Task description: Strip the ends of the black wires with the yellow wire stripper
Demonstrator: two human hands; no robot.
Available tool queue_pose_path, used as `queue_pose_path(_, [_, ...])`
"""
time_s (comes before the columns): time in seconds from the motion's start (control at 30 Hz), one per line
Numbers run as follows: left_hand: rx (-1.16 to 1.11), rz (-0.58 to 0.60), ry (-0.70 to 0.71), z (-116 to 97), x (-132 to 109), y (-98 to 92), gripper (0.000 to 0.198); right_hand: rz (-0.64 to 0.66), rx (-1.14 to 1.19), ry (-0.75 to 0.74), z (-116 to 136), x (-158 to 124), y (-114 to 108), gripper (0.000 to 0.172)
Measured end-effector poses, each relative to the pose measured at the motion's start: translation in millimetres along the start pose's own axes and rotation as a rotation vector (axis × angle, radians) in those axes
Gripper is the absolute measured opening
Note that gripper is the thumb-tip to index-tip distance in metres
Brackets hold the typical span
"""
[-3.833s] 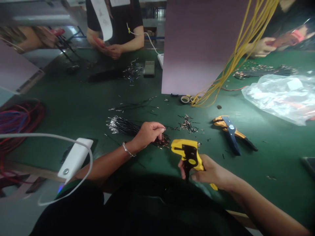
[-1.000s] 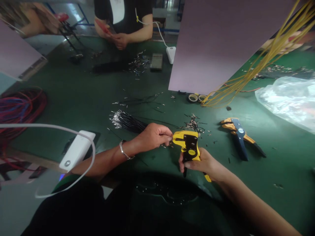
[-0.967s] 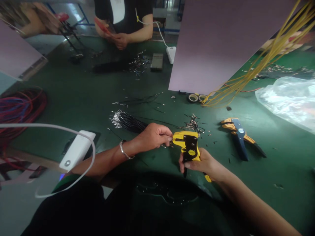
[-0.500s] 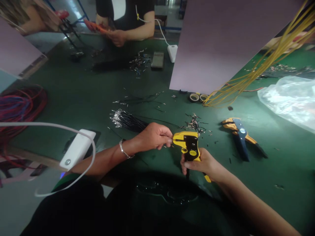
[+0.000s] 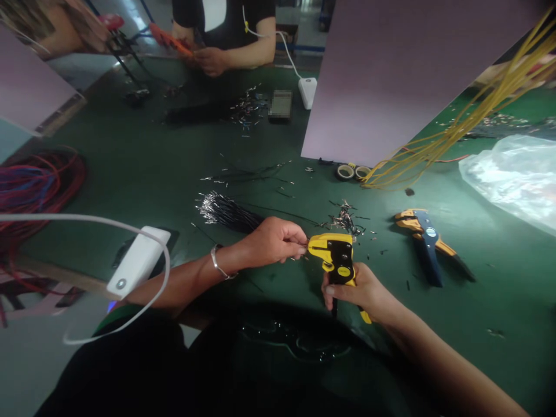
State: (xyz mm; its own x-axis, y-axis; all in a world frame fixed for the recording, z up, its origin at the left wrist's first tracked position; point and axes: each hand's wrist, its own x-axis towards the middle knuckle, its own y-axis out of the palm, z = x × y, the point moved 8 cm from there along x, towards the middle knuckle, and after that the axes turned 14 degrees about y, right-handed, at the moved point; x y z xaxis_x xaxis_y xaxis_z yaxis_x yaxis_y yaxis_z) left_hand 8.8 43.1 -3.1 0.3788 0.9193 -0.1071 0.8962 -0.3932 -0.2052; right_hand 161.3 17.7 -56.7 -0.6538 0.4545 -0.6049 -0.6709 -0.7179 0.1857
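My right hand [image 5: 362,289] is wrapped around the handles of a yellow and black wire stripper [image 5: 341,258], its jaws facing left. Just off those jaws, my left hand [image 5: 282,240] is closed in a pinch on a thin wire, which is mostly hidden by the fingers. Behind the left wrist lies a bundle of black wires [image 5: 234,213] with bright ends at its left. A small heap of cut black scraps [image 5: 345,219] is on the green table [image 5: 269,307] beyond the stripper.
A blue and orange wire stripper [image 5: 428,237] lies at right, near a clear plastic bag [image 5: 512,179]. Tape rolls [image 5: 346,171] and yellow wires [image 5: 452,142] sit by a pale panel [image 5: 382,75]. Opposite, another person holds an orange tool [image 5: 176,45]. A white cable [image 5: 160,255] crosses at left.
The whole view has shifted slightly. My two hands and the wire stripper keep nearly the same pose. Across the table, the other person's hands and orange tool have moved a little.
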Motion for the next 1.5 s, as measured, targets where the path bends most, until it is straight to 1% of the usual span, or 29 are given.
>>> queue_pose_path(0.07, [0.04,-0.013,0.015,-1.2,-0.1,-1.1,0.01,-0.009,0.005,0.002,-0.4,-0.2,-0.6,0.019])
queue_pose_path(0.23, [0.137,-0.08,0.066,-8.1,-0.5,-5.0,0.012,-0.063,0.005,0.012,1.7,-0.8,-1.7,0.015])
queue_pose_path(0.37, [0.157,-0.115,0.083,-10.6,0.0,-6.9,0.013,-0.084,0.002,0.041,5.4,-1.3,1.4,0.013])
queue_pose_path(0.6, [0.193,-0.191,0.166,-11.6,-1.2,-8.7,0.017,-0.194,-0.025,0.076,4.1,-0.7,-2.7,0.006])
queue_pose_path(0.8, [0.165,-0.172,0.168,-11.8,-0.1,-9.3,0.014,-0.219,-0.072,0.055,1.8,-2.6,-2.5,0.005])
queue_pose_path(0.9, [0.18,-0.199,0.197,-12.5,-0.2,-10.7,0.015,-0.247,-0.092,0.039,3.7,-2.1,-5.2,0.005])
queue_pose_path(0.97, [0.189,-0.211,0.217,-13.1,-0.5,-10.8,0.015,-0.243,-0.095,0.028,4.4,-1.9,-5.0,0.004])
queue_pose_path(1.1, [0.171,-0.209,0.212,-12.2,-0.3,-9.6,0.014,-0.233,-0.118,0.0,5.4,-2.8,-3.5,0.004])
queue_pose_path(1.23, [0.186,-0.231,0.236,-14.7,-0.9,-10.1,0.015,-0.279,-0.134,-0.008,6.1,-3.4,-6.3,0.006])
queue_pose_path(1.5, [0.176,-0.224,0.203,-13.1,1.4,-12.5,0.015,-0.269,-0.148,-0.01,5.1,-4.7,-5.4,0.005])
